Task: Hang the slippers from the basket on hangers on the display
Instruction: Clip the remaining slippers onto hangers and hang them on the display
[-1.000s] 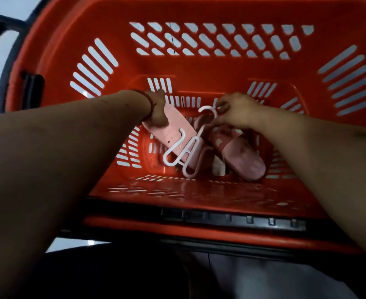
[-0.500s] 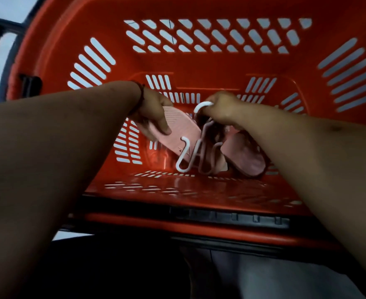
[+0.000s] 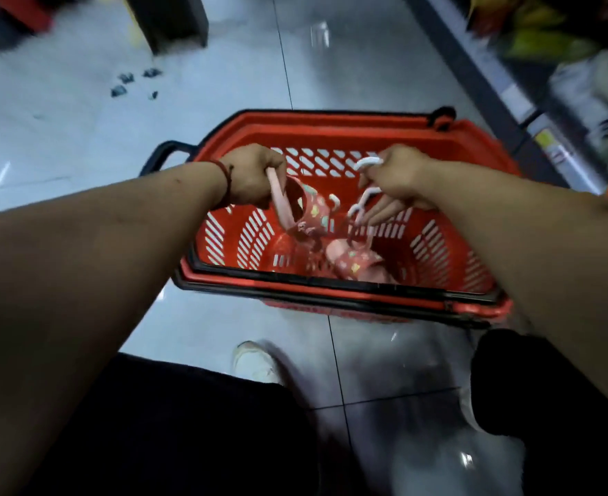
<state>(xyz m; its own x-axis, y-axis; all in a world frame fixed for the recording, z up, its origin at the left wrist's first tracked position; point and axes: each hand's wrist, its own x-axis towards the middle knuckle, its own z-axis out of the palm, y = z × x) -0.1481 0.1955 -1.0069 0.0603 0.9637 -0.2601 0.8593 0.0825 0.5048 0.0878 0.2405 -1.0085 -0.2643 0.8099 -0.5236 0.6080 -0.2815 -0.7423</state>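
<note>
A red plastic basket (image 3: 349,127) stands on the floor in front of me. My left hand (image 3: 252,173) grips the heel of a pink patterned slipper (image 3: 309,211) and holds it above the basket's inside. My right hand (image 3: 395,180) holds a white plastic hanger (image 3: 361,204) by its hook, its lower arms pointing down. The second pink slipper (image 3: 354,261) hangs low from that hanger, over the basket's bottom.
The grey tiled floor (image 3: 223,84) surrounds the basket. A shelf (image 3: 531,102) with packed goods runs along the right. A dark stand (image 3: 166,19) is at the back left. My white shoe (image 3: 256,363) and dark trousers are below the basket.
Both hands have risen from the basket's bottom with the slippers and hanger. The camera has pulled back, so the whole basket and the floor now show.
</note>
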